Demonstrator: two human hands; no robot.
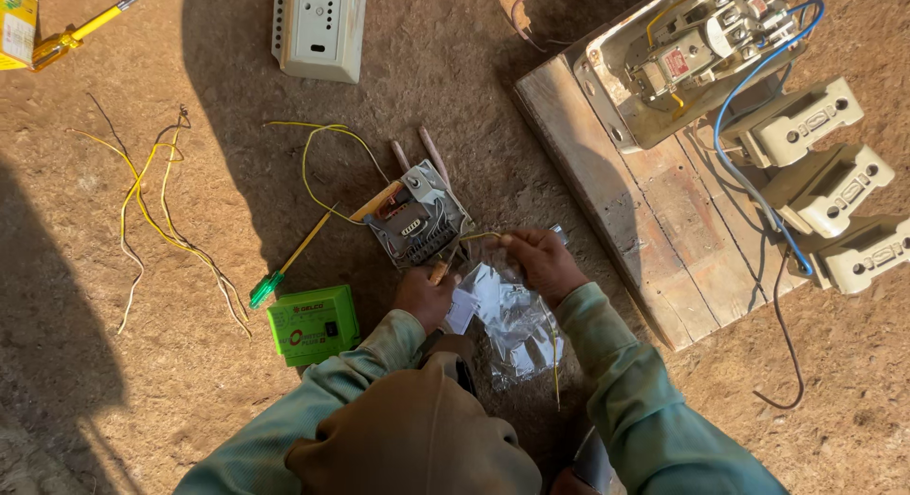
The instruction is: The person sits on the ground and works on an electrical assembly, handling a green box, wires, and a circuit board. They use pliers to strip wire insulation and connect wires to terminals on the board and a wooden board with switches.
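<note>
From the head view, we are looking down at bare dirt ground and taking the small grey electrical unit at the middle as our landmark. Our left hand is resting just below that unit, its fingers curled around what seems to be a thin wooden handle; we cannot tell exactly what it is. Our right hand is sitting just to the unit's right, fingertips pinched together on a yellow wire that is running into the unit's side. A clear plastic bag of small parts is lying just below the unit, between our two hands and touching both.

Left of the unit and below it, a green-handled screwdriver is lying tilted, and a green box is sitting near it. Farther left, a loose tangle of yellow and white wires is sprawling on the ground. Above the unit, a pale plastic cover is lying well apart. To the unit's right, a wooden board is carrying an open metal switch box with a blue wire, and three pale fuse holders are sitting beyond it.
</note>
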